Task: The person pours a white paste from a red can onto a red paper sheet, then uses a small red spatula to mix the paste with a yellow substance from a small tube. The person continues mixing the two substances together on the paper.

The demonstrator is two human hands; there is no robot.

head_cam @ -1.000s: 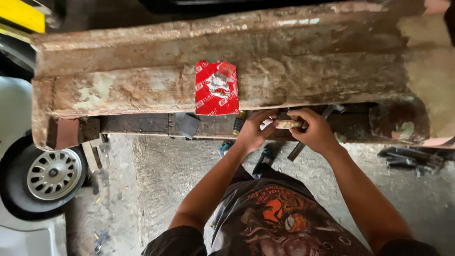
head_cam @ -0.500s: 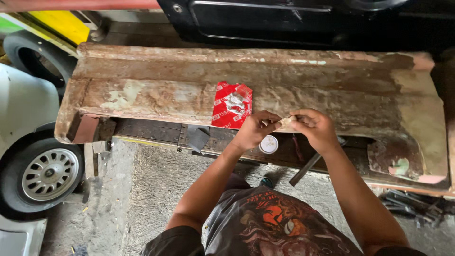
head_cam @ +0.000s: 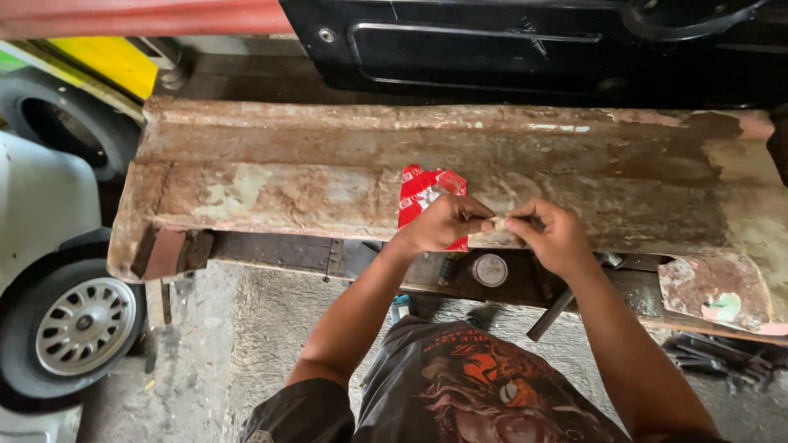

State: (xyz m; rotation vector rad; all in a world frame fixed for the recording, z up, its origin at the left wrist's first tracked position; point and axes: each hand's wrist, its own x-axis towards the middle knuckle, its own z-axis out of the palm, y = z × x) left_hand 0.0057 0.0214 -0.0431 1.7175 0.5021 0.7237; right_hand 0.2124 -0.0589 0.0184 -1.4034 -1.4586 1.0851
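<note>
Both hands meet at the centre of the frame over the front edge of the rusty metal panel (head_cam: 328, 176). The left hand (head_cam: 443, 223) and right hand (head_cam: 552, 236) pinch a small pale piece (head_cam: 496, 223) between them, fingers closed on it from either side. What the piece is cannot be told. The red packet (head_cam: 427, 190) lies on the panel just behind the left hand, opened at the top, so the work looks to be in an early stage: the small piece is out and being handled, nothing yet applied to the panel. A small round tin (head_cam: 490, 270) sits below the hands. Compared with half a second ago, the hands have drawn closer together and the view has tilted upward.
</note>
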